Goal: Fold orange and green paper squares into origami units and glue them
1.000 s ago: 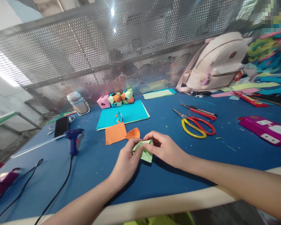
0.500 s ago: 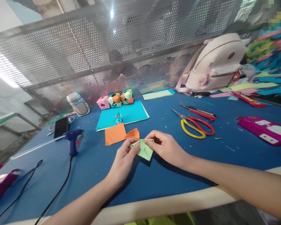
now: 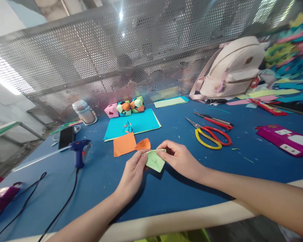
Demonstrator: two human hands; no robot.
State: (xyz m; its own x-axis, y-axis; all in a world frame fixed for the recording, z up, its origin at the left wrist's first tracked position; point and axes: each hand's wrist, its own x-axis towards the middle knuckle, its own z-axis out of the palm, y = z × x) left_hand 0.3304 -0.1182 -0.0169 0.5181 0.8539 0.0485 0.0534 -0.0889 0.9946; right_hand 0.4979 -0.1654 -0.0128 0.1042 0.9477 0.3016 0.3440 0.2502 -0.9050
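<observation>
From my feed, the left hand (image 3: 132,169) and right hand (image 3: 179,158) each pinch an upper corner of the green paper (image 3: 156,161), over the worktop (image 3: 176,200) toward the middle of its near edge. I'd want light, even pinches, so the creases lie crisp and nothing buckles.

The folded paper (image 3: 156,161) is pale green, the square sheet (image 3: 124,144) plain orange. From here I see scissors (image 3: 209,135) with one yellow and one red handle, and a solid blue tabletop (image 3: 176,191) edged in cream.

Held paper (image 3: 156,161) between glue gun (image 3: 79,152) and scissors (image 3: 209,136), backpack (image 3: 233,70) behind
</observation>
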